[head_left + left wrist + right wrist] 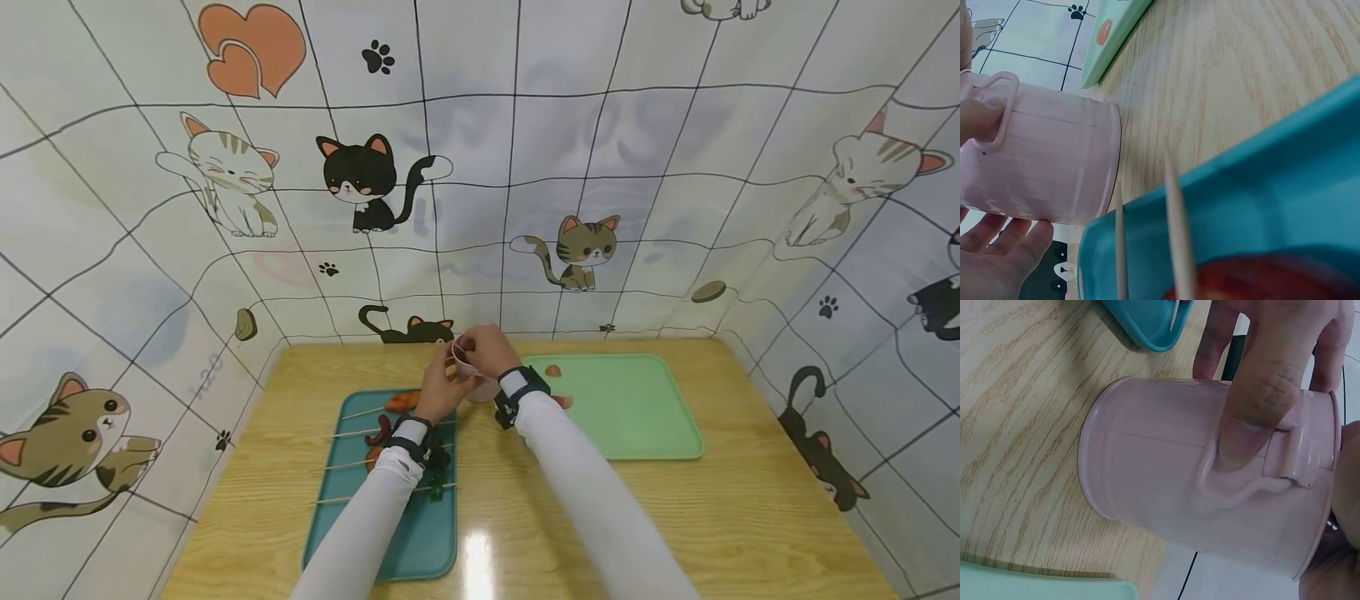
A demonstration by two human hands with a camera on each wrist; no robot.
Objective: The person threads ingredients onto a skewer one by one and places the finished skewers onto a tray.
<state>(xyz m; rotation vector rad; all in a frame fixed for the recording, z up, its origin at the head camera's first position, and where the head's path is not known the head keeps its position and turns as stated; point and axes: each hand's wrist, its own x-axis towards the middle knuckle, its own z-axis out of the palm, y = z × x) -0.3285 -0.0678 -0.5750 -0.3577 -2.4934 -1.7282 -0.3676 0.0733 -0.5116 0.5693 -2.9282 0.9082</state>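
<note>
A pink metal pail [482, 392] stands at the back of the table between the two trays, with a small wire-loop handle on its side. My left hand [442, 387] grips it; in the right wrist view the left thumb [1244, 444] presses inside the handle loop and the fingers wrap the far side. My right hand [489, 352] is at the pail's mouth with its fingers bent in over the rim [1337, 434]. I cannot tell whether those fingers pinch anything, because the fingertips are hidden at the opening.
On the left, a blue tray [416, 554] holds several wooden skewers with food pieces, among them an orange-brown piece [402, 402], a red curled piece [380, 431] and green leafy pieces [437, 490]. A light green tray [630, 408] on the right bears small reddish pieces [553, 370]. A cat-patterned wall covering [465, 208] stands behind.
</note>
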